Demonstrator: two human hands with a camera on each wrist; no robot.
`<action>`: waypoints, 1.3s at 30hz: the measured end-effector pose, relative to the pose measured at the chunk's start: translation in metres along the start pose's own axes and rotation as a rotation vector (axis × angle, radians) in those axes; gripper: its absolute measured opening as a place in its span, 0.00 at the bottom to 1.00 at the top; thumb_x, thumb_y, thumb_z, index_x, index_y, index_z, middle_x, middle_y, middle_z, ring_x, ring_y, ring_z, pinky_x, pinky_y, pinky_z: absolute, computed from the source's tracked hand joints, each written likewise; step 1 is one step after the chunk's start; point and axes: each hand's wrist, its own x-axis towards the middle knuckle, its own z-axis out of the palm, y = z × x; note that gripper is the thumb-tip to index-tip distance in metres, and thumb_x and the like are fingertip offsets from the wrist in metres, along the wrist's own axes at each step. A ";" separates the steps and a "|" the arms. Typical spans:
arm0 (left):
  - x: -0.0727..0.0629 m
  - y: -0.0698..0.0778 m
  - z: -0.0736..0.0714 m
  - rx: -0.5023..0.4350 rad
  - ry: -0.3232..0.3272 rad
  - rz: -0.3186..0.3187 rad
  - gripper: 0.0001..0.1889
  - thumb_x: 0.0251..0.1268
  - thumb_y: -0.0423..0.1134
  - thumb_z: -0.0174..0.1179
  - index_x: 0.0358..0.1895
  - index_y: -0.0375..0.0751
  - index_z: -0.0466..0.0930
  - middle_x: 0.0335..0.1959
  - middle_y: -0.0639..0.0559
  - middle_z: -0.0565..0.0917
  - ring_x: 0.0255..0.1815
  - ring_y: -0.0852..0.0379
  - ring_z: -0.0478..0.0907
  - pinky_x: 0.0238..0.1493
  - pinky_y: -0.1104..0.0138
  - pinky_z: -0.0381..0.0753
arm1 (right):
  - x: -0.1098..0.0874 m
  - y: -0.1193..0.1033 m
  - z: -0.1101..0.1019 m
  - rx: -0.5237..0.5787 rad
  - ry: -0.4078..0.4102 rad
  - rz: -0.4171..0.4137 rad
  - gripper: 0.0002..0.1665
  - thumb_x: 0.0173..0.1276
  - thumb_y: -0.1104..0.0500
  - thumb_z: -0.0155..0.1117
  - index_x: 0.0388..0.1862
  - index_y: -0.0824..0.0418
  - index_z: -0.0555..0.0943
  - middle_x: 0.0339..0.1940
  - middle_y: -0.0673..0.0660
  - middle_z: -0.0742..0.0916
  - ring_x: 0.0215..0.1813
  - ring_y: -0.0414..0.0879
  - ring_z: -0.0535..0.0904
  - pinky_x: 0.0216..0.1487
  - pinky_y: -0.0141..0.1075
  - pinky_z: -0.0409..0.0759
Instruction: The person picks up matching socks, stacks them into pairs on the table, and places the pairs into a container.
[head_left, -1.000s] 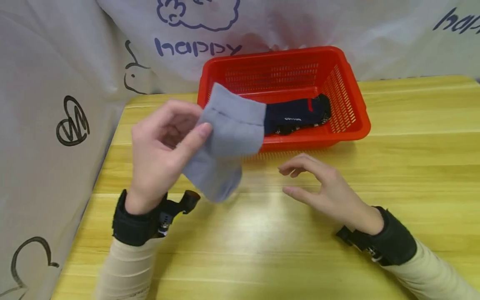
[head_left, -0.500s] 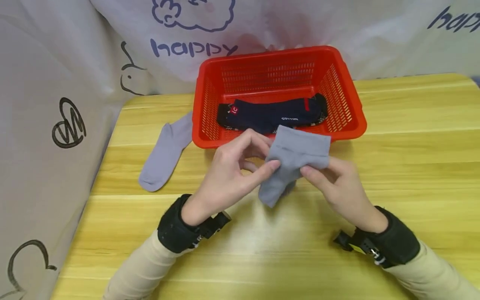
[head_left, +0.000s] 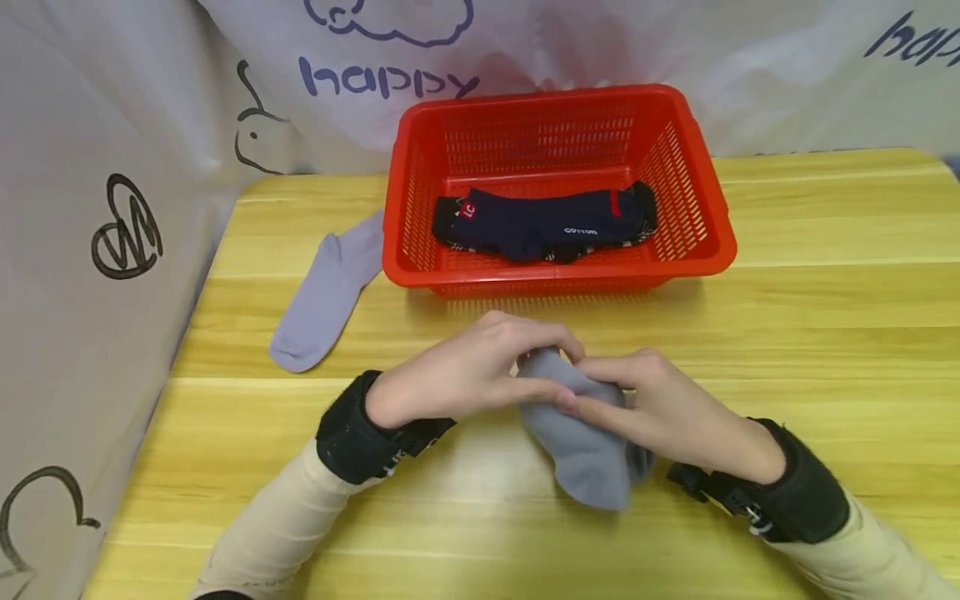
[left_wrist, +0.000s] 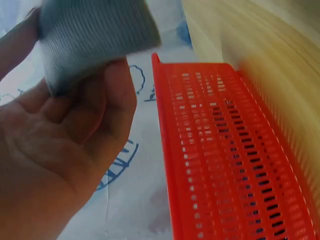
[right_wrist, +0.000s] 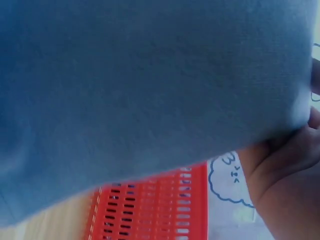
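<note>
A grey sock (head_left: pixel 581 446) hangs between both hands above the table, in front of the basket. My left hand (head_left: pixel 472 367) pinches its upper edge between thumb and fingers. From the other side, my right hand (head_left: pixel 660 400) pinches the same edge, the two thumbs meeting near the middle. In the left wrist view the ribbed cuff of the sock (left_wrist: pixel 97 35) shows above the palm. The sock's cloth (right_wrist: pixel 150 90) fills most of the right wrist view and hides part of the hand. Another grey sock (head_left: pixel 318 304) lies flat on the table, left of the basket.
A red plastic basket (head_left: pixel 558 271) stands at the back of the wooden table (head_left: pixel 825 333). Inside it lie dark navy and black socks (head_left: pixel 547 221), one marked "COTTON". A white cloth with drawings (head_left: pixel 555 42) hangs behind and at the left.
My left hand has moved right with the grey sock, and my right hand has taken hold of it too. Both hands have since come together lower down, and the sock has turned, hanging toward me.
</note>
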 end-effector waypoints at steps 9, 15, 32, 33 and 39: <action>-0.002 -0.015 -0.015 0.136 0.033 -0.112 0.06 0.65 0.41 0.65 0.31 0.45 0.81 0.23 0.59 0.74 0.26 0.64 0.68 0.31 0.73 0.65 | 0.003 0.016 -0.030 -0.169 -0.076 0.209 0.08 0.62 0.54 0.72 0.27 0.46 0.80 0.19 0.37 0.74 0.21 0.29 0.66 0.24 0.26 0.65; -0.003 -0.029 -0.020 0.234 -0.061 -0.212 0.07 0.67 0.36 0.62 0.30 0.40 0.77 0.20 0.57 0.65 0.25 0.60 0.65 0.31 0.72 0.65 | -0.002 0.031 -0.053 -0.239 -0.146 0.341 0.08 0.62 0.51 0.71 0.26 0.45 0.81 0.17 0.39 0.74 0.20 0.31 0.66 0.24 0.28 0.65; -0.003 -0.072 -0.009 0.404 -0.195 -0.428 0.05 0.68 0.34 0.59 0.32 0.42 0.79 0.21 0.55 0.66 0.26 0.57 0.69 0.32 0.69 0.67 | -0.003 0.067 -0.059 -0.289 -0.235 0.417 0.04 0.67 0.59 0.67 0.31 0.55 0.81 0.21 0.45 0.75 0.25 0.34 0.68 0.28 0.29 0.66; -0.004 -0.074 -0.009 0.406 -0.189 -0.427 0.05 0.69 0.34 0.59 0.32 0.41 0.78 0.21 0.55 0.66 0.27 0.57 0.69 0.32 0.69 0.67 | -0.003 0.069 -0.059 -0.290 -0.233 0.424 0.04 0.67 0.59 0.67 0.32 0.56 0.82 0.22 0.46 0.76 0.25 0.35 0.69 0.28 0.29 0.66; -0.006 -0.082 -0.008 0.428 -0.176 -0.417 0.03 0.69 0.34 0.59 0.36 0.40 0.78 0.24 0.54 0.70 0.29 0.56 0.71 0.35 0.68 0.70 | -0.003 0.078 -0.059 -0.306 -0.218 0.446 0.03 0.66 0.60 0.67 0.34 0.58 0.83 0.26 0.47 0.82 0.28 0.36 0.73 0.30 0.28 0.71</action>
